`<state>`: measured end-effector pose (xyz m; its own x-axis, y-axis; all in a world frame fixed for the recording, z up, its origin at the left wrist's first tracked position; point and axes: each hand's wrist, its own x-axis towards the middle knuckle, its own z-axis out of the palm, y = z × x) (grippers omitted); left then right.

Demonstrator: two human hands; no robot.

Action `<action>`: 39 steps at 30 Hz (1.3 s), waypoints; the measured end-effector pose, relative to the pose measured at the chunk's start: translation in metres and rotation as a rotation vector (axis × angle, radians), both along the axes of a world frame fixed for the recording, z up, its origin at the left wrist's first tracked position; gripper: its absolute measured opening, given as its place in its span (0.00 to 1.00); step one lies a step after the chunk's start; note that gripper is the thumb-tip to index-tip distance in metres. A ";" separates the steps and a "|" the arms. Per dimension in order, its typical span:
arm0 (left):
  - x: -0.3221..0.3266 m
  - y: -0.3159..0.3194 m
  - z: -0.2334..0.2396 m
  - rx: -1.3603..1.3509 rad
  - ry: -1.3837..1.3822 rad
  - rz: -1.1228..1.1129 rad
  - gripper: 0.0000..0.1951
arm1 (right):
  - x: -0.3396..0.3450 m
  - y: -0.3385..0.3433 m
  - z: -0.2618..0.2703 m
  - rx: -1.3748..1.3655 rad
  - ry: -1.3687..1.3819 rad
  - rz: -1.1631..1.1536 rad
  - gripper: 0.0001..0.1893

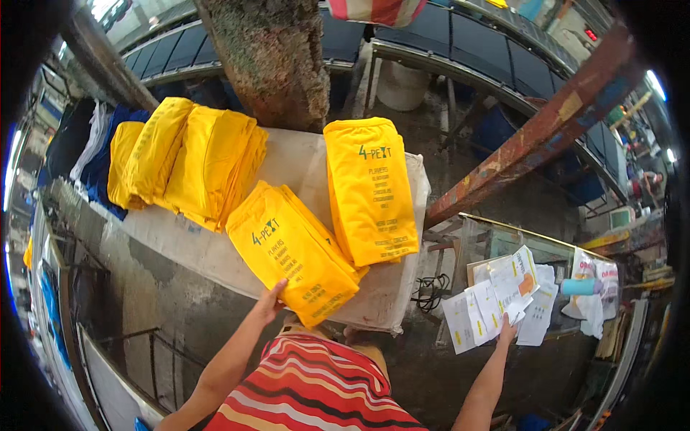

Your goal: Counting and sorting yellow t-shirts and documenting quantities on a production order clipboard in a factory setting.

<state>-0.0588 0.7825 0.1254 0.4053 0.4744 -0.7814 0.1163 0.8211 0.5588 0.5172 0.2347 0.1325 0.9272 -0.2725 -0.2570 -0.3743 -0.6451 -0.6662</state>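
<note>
A stack of folded yellow printed fabric garments [294, 253] lies slanted on a long low table [372, 307], its near end jutting over the front edge. My left hand [270, 303] grips the stack's near left edge, thumb on top and the other fingers mostly hidden. Away to the right, my right hand [507, 328] holds a fanned bunch of printed paper sheets [485, 310] by the near edge. Just behind the slanted stack, a second yellow stack [372, 188] lies nearly straight, bearing the same kind of print.
More folded yellow fabric [199, 161] is piled at the table's left, beside dark blue cloth [102, 156]. A rough pillar [269, 59] stands behind the table. A rusty metal beam [528, 129] slants up on the right, above a glass-topped table [480, 242] and a light-blue bottle [579, 286].
</note>
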 end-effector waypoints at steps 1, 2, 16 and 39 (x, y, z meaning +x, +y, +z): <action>0.003 -0.018 0.008 0.005 -0.018 0.061 0.32 | -0.003 0.011 0.007 -0.286 -0.039 0.044 0.36; -0.017 -0.031 0.022 0.044 0.035 0.147 0.32 | -0.019 0.080 0.021 -0.214 0.088 0.132 0.45; -0.061 0.122 0.052 0.776 0.412 0.186 0.28 | -0.211 0.315 0.148 0.502 -0.017 0.654 0.19; -0.085 0.173 0.055 1.096 0.222 -0.190 0.13 | -0.358 0.687 0.101 0.013 -0.167 1.550 0.30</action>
